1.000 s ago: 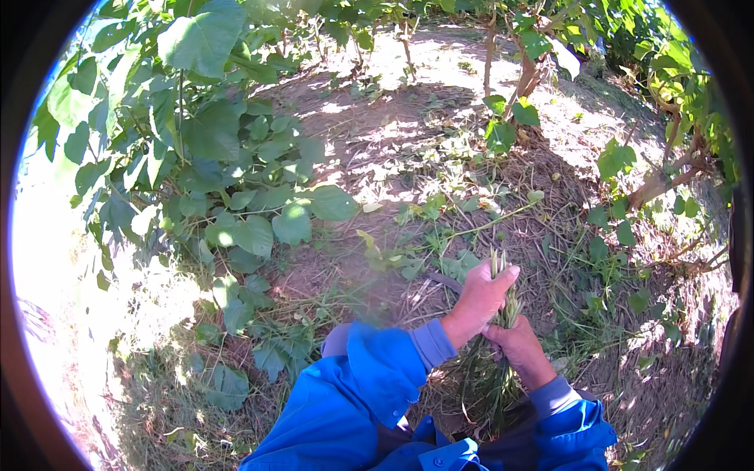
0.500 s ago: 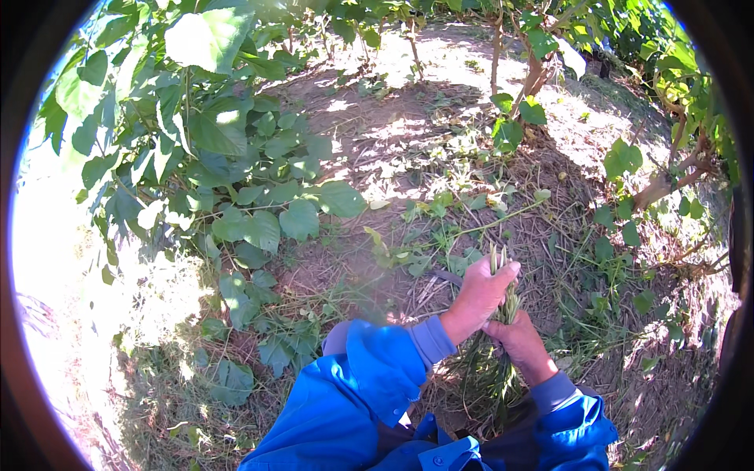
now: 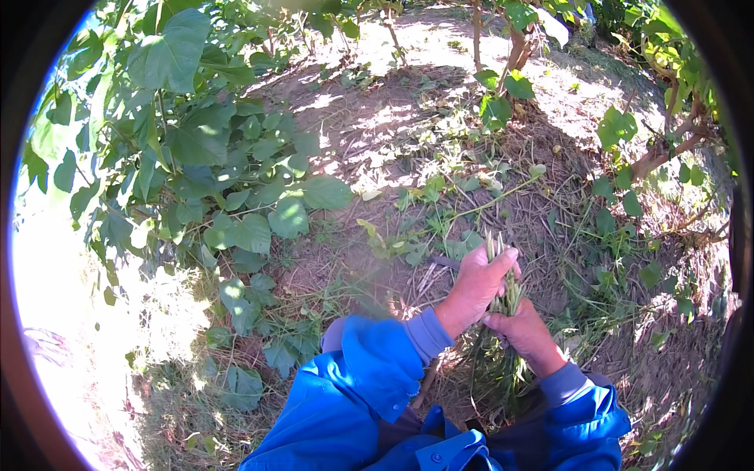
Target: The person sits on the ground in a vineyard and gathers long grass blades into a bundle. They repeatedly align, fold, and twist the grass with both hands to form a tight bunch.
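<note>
A bundle of green grass stalks (image 3: pixel 511 297) stands between my two hands, its pale ends pointing up and away from me. My left hand (image 3: pixel 473 287) is wrapped round the upper part, thumb across the stalks. Just below and to the right, my right hand (image 3: pixel 525 336) grips the same bundle lower down. The leafy ends (image 3: pixel 503 381) hang beneath my hands, partly in the shade of my body. A dark, flat, narrow strip (image 3: pixel 446 261) shows just beyond my left hand; its kind cannot be made out.
Broad-leaved bushes (image 3: pixel 236 196) fill the left side. Woody trunks (image 3: pixel 518 51) and a low branch (image 3: pixel 660 157) rise at the far and right sides. Dry stalks, weeds and a long green stem (image 3: pixel 495 202) lie over the brown soil (image 3: pixel 353 169).
Both hands still grip the bundle; my right hand sits slightly farther right. The view has shifted a little, so the bushes and trunks appear farther left.
</note>
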The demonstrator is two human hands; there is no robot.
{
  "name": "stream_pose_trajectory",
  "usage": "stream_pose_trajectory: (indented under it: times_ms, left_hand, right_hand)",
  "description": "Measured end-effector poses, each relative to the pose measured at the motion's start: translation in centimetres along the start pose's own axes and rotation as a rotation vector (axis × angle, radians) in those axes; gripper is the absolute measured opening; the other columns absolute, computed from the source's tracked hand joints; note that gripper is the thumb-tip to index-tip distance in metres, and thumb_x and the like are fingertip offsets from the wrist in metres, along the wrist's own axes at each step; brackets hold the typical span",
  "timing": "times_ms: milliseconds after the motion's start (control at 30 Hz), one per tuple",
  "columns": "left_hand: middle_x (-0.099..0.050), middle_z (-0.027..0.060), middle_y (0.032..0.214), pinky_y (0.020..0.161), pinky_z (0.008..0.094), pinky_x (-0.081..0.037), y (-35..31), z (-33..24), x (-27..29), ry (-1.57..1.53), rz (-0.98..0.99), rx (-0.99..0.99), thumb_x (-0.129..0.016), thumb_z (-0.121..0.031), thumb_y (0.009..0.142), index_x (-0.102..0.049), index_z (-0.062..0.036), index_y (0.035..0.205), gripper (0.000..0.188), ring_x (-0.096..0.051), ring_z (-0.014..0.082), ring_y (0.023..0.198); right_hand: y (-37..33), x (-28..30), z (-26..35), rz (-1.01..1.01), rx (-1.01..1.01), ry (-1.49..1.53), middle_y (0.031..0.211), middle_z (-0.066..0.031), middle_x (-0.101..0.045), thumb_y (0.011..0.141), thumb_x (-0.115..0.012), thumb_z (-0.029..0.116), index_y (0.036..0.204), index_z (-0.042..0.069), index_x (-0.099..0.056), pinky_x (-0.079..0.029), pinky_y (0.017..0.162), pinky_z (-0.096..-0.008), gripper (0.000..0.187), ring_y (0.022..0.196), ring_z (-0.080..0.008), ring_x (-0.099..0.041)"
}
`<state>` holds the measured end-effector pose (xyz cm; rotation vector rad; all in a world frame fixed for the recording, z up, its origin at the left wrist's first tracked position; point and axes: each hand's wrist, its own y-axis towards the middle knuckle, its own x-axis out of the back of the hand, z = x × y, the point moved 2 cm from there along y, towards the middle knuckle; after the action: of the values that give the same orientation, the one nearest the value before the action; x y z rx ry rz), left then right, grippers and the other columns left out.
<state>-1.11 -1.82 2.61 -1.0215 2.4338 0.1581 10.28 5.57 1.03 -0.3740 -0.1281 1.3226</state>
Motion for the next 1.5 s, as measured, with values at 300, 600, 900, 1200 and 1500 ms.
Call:
stream_pose_trajectory:
  times_ms: [300,600,900,1200,1500]
  left_hand:
    - [-0.065,0.0043,0.082,0.047,0.0171,-0.039,0.8,0.6,0.7,-0.059,-0.005,0.063,-0.064,-0.02,0.096,-0.056,-0.0073,0.099,0.016,-0.047,0.0027,0.051]
    - [-0.064,0.0035,0.081,0.048,0.0181,-0.038,1.1,0.4,0.7,-0.007,-0.01,0.058,-0.062,-0.025,0.097,-0.056,-0.0077,0.099,0.018,-0.047,0.0032,0.052]
    - [-0.063,0.0012,0.079,0.048,0.0194,-0.037,1.5,0.8,0.8,-0.053,-0.071,0.086,-0.061,-0.025,0.097,-0.058,-0.0072,0.094,0.018,-0.047,0.0042,0.053]
    - [-0.062,0.0011,0.078,0.048,0.02,-0.037,3.8,1.0,1.2,-0.02,-0.115,0.11,-0.061,-0.022,0.096,-0.057,-0.0069,0.097,0.015,-0.049,0.0045,0.055]
    - [-0.058,0.0013,0.078,0.051,0.0212,-0.041,6.5,1.7,1.2,-0.083,-0.117,0.144,-0.062,-0.024,0.098,-0.054,-0.0081,0.099,0.018,-0.052,0.0058,0.061]
  right_hand:
    - [0.5,0.0,0.1,0.006,0.037,0.06,0.066,0.0044,-0.055,0.081,-0.073,0.016,0.094,0.007,-0.064,-0.037,0.046,-0.0216,0.019,0.052,-0.0054,-0.048]
    - [1.0,0.5,-0.3,0.005,-0.043,0.026,0.071,0.0034,-0.057,0.08,-0.075,0.019,0.095,0.007,-0.064,-0.038,0.048,-0.0223,0.023,0.056,-0.0058,-0.049]
    - [1.8,1.0,-0.5,-0.001,-0.069,-0.003,0.069,0.0024,-0.057,0.079,-0.077,0.021,0.096,0.006,-0.063,-0.039,0.045,-0.0231,0.026,0.053,-0.0069,-0.051]
    - [3.5,1.5,0.5,-0.001,-0.077,0.072,0.069,0.0026,-0.057,0.077,-0.079,0.02,0.096,0.005,-0.064,-0.04,0.045,-0.0229,0.029,0.053,-0.0074,-0.051]
    - [6.1,2.9,-0.8,-0.042,-0.092,0.11,0.072,0.0026,-0.058,0.077,-0.08,0.018,0.1,0.005,-0.063,-0.041,0.048,-0.0226,0.031,0.056,-0.007,-0.052]
